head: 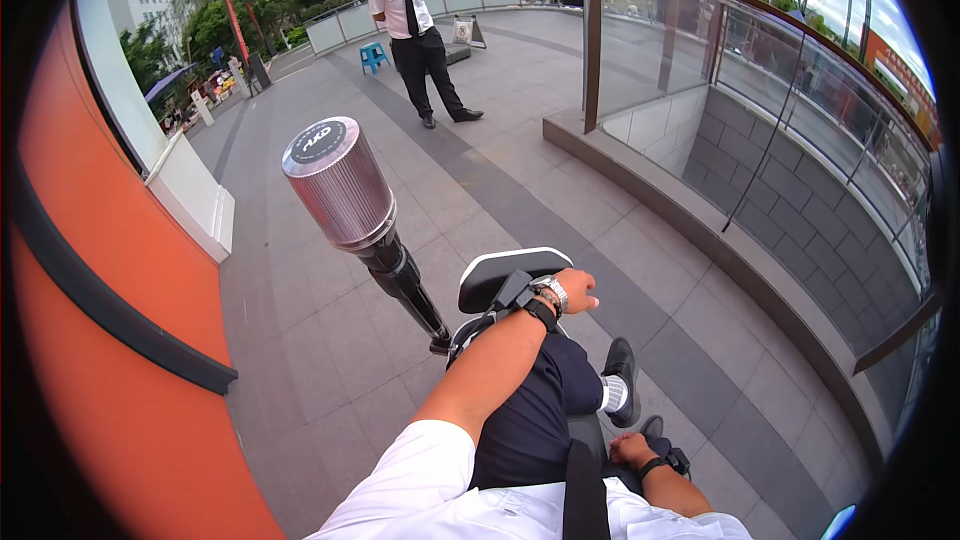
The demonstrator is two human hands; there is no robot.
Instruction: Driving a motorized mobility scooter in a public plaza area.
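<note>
I sit astride a small vehicle with a black seat (589,431). My left hand (577,291), with a metal-band watch (553,291) and a strapped-on black device (517,291) at the wrist, reaches across its dark, white-edged front panel (514,277). The fingers point away and are partly hidden, so their grip is unclear. Low beside the seat is my right hand (634,448), fingers curled, a black band (651,466) on its wrist. Whether it grips anything cannot be seen. A ribbed, clear-sided beacon lamp (345,187) rises on a black pole (401,281) left of the panel.
A person in a white shirt and black tie (409,7) stands ahead, near a blue stool (373,58) and an A-frame sign (469,31). A glass railing (652,30) on a raised kerb (637,180) borders the right. An orange wall (127,240) runs along the left.
</note>
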